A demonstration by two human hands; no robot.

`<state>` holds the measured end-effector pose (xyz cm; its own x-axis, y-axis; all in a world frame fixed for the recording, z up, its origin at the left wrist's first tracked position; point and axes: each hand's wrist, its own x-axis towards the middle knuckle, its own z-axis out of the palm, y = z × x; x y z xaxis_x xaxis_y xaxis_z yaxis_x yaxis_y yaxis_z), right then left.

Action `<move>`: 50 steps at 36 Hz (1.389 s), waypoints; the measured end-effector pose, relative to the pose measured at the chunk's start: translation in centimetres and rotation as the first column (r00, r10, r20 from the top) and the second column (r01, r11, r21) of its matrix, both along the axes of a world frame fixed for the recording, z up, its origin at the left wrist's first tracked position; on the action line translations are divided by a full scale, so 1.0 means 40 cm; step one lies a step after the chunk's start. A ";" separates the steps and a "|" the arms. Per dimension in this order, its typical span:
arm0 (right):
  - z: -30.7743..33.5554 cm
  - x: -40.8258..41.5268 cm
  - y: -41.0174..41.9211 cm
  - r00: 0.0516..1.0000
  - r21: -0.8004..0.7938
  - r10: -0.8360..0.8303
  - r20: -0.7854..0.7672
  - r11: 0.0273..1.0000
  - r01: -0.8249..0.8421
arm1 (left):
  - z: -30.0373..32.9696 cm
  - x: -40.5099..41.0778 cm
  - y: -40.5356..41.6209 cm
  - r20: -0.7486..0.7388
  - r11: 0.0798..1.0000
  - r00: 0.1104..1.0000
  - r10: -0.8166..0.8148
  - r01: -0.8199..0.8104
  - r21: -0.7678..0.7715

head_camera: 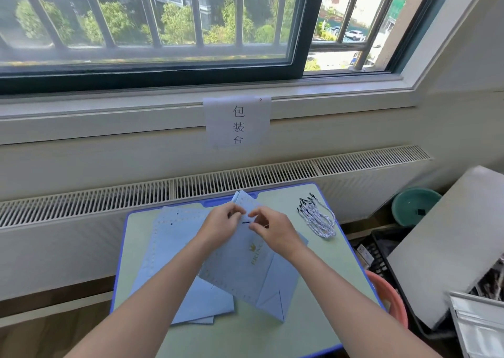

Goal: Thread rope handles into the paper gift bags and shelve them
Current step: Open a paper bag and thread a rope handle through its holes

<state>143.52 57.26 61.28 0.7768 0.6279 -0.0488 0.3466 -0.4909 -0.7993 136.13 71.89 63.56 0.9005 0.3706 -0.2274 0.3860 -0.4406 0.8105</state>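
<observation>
Fingers of the left hand [222, 222] pinch the top edge of a pale blue paper bag [242, 265]; the right hand [272, 229] pinches a dark rope tip [246, 222] at that edge. The bag lies tilted over flat bags [174, 248] on the counter [327, 281]; a rope bundle [317, 217] sits right.

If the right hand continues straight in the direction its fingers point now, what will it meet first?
The right hand points left, toward the left hand. It would probably meet the upper edge of the light blue paper gift bag between them, then the left fingertips; depth is unclear.
</observation>
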 end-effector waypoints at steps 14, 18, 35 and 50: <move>0.030 0.001 0.030 0.990 0.037 -0.138 -0.007 0.990 0.138 | 0.020 0.003 0.013 -0.089 0.989 0.992 0.091 -0.101 -0.111; 0.038 0.001 0.040 0.987 0.037 -0.155 -0.026 0.987 0.156 | 0.028 0.005 0.007 -0.060 0.992 0.996 0.069 -0.075 -0.098; 0.071 -0.018 0.056 0.997 -0.054 -0.070 0.041 0.996 0.072 | 0.078 0.022 -0.002 -0.101 0.899 0.984 0.149 -0.178 -0.400; 0.140 -0.019 0.027 0.996 -0.020 -0.088 0.002 0.996 0.088 | 0.074 0.080 -0.018 -0.030 0.984 0.999 -0.025 0.030 0.178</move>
<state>142.77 58.34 66.87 0.8289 0.5562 -0.0596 0.3026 -0.5354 -0.7885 139.34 71.16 66.50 0.9054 0.3824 -0.1847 0.3926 -0.5880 0.7072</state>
